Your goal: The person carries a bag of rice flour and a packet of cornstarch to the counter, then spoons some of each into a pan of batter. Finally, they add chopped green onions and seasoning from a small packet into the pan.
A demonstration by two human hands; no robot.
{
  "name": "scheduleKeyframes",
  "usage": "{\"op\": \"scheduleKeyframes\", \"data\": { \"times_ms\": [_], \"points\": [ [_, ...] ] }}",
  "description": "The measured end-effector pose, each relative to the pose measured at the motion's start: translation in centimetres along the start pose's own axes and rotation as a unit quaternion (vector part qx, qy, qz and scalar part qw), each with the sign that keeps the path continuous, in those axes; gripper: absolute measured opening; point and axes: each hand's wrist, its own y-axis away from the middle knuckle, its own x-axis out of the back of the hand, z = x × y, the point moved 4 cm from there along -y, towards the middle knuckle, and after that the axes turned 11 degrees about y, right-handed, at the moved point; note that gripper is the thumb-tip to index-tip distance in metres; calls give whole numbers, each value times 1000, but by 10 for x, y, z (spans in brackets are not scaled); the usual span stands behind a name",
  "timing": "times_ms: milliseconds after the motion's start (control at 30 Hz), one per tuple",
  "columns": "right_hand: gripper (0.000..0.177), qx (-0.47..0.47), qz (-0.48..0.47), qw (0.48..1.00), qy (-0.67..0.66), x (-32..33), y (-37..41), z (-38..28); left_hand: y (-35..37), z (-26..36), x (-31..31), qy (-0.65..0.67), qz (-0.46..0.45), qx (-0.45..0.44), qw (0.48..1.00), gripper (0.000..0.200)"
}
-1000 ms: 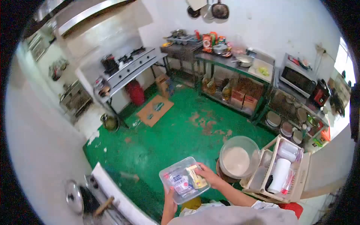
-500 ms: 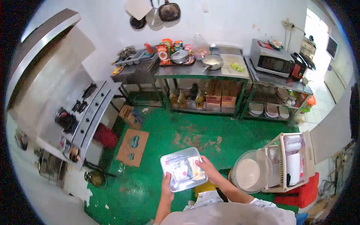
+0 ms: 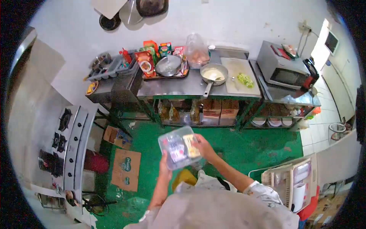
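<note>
Both hands hold a clear plastic container [image 3: 164,142] with packets inside, in front of my body and above the green floor. My left hand [image 3: 164,168] grips its lower left side. Around its right side is my right hand [image 3: 204,147], the fingers beside a yellowish packet [image 3: 191,145]. To the left of that lies a white and purple packet [image 3: 176,150]. Some of the fingertips are hidden behind or against the container.
A steel counter [image 3: 171,87] ahead bears a pan [image 3: 214,73], a cutting board [image 3: 234,65] with chopped greens, and a tray of packages. A microwave [image 3: 284,66] stands at right, a stove [image 3: 72,149] at left. Flattened cardboard [image 3: 126,170] and a rack [image 3: 293,185] are lower down.
The view has moved closer to the counter. The container, still in both hands, has shifted up and slightly left, and the packets inside show more clearly.
</note>
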Motion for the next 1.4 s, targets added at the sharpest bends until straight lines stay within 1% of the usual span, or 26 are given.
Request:
{"op": "scheduleKeyframes", "data": {
  "times_ms": [67,100,167,233,267,300,367,400,433,467,500,567,600,633,700,767,800,833,867,967,1033,1067,1200,1233,1267,1400],
  "points": [
    [36,45,23,999,-12,4,-54,-13,-54,26,-12,-19,2,-4,1000,67],
    [36,39,19,999,-12,6,-82,-22,-84,42,-19,-37,7,-4,999,66],
    [36,32,91,995,0,15,-130,-39,-149,65,-24,-68,9,-22,997,64],
    [38,78,148,982,-89,20,-201,3,-223,81,-25,-109,-47,-23,993,65],
    [41,37,192,975,-101,25,-214,-12,-253,87,-27,-109,-45,-15,993,65],
    [42,58,235,965,-103,31,-231,-16,-283,92,-37,-119,-70,-2,990,64],
    [37,103,292,951,-18,53,-296,36,-338,100,-50,-134,-106,21,985,63],
    [37,99,302,948,-16,59,-312,31,-360,102,-55,-145,-103,29,984,64],
    [38,54,306,949,-61,64,-326,31,-380,103,-59,-158,-99,39,982,65],
    [39,9,307,946,-106,68,-338,32,-398,104,-62,-192,-93,28,977,62],
    [39,3,316,943,-107,74,-353,43,-415,103,-66,-195,-96,38,975,62],
    [39,47,362,931,-8,86,-374,77,-446,101,-59,-292,-118,-39,948,55],
    [39,41,370,928,-10,89,-376,76,-457,100,-66,-285,-196,-81,935,51],
    [38,28,367,930,-17,90,-379,77,-470,99,-63,-287,-200,-72,934,51],
    [38,7,366,930,-20,96,-381,72,-484,95,-60,-367,-110,-73,921,50],
    [39,-53,377,916,128,101,-379,53,-498,87,-53,-367,-115,-60,921,51],
    [39,-57,376,916,129,104,-383,50,-491,91,-63,-343,-117,-62,930,52],
    [36,-70,407,894,173,110,-388,44,-487,95,-70,-320,-118,-66,938,52],
    [34,-82,436,870,216,116,-393,38,-495,90,-62,-320,-117,-64,938,52],
    [29,-78,424,874,222,137,-420,54,-509,76,-39,-355,-105,-76,926,53],
    [27,-89,434,868,224,139,-427,45,-512,76,-36,-346,-59,-34,936,60],
    [26,-100,443,862,224,139,-429,41,-513,73,-38,-345,-59,-31,936,60],
    [26,-96,435,868,221,130,-422,22,-504,71,-58,-247,-36,-54,967,61],
    [26,-106,423,880,186,126,-420,20,-504,71,-59,-224,-29,-60,972,62],
    [26,-116,411,892,150,124,-417,21,-503,69,-60,-224,-28,-57,972,62],
    [31,-118,413,896,109,126,-413,36,-505,66,-51,-304,-7,-114,946,61]
  ]
}}
